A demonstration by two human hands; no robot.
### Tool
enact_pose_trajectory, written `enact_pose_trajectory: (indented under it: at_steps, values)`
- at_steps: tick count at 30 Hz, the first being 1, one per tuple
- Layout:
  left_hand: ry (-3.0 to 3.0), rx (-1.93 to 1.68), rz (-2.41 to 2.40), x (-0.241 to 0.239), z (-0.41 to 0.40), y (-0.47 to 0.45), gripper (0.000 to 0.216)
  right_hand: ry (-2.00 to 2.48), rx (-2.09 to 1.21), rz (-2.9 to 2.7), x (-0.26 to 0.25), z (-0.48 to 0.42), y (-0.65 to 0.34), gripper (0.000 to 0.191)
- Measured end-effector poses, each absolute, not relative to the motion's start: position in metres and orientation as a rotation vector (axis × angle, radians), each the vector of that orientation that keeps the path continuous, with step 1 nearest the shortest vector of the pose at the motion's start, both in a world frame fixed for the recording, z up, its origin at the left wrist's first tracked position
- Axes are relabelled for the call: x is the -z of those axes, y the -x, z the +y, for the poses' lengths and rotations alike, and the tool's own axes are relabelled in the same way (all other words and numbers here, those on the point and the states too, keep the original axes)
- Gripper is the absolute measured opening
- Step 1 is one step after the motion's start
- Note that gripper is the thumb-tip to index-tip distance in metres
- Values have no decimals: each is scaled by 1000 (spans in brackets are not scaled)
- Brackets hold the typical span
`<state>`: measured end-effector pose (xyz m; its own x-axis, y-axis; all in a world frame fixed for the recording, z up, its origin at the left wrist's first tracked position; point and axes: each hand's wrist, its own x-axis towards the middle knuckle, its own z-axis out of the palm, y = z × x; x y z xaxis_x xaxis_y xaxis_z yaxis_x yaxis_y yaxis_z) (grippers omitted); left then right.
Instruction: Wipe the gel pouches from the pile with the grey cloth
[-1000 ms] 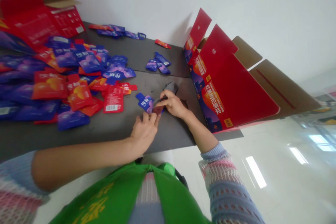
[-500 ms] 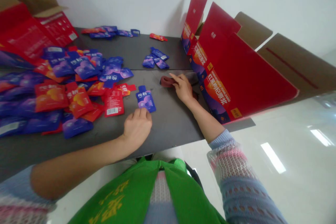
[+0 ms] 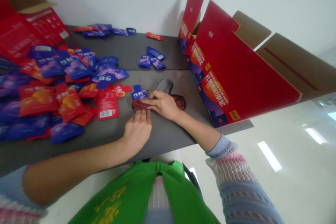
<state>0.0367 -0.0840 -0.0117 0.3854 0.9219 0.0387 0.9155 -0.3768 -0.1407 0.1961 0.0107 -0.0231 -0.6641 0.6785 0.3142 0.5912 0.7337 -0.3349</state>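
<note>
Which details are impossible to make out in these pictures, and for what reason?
All in the head view:
Blue pouch: its middle is hidden by the brown folded piece.
Front right carton: its inside is hidden by its red panel.
Left red carton: its left part is cut off by the picture edge.
Red barcode pouch: its fine print is too small and blurred.

On the flat dark-grey tabletop [image 3: 170, 131] before me, a flat blue plastic pouch [image 3: 138, 93] lies partly hidden by a rounded dark-red object [image 3: 140, 104], between the heap of red and blue plastic pouches [image 3: 69, 103] on my left and the tall red cardboard box [image 3: 249, 80] on my right, with three small blue plastic pouches [image 3: 156, 54] behind.
</note>
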Motion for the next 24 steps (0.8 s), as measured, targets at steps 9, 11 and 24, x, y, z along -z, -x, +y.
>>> enact_pose_trajectory:
  at_steps: [9,11,24]
  values:
    - [2530,-238,-1618,3,-74,-34,49,1491,-79,-2361,22,30,-184,36]
    - [2601,-261,-1593,-1,-72,-30,47,1469,-139,-2260,25,37,-196,37]
    - [2689,-92,-1667,-17,-68,-27,37,1012,-137,-2744,12,1,-178,38]
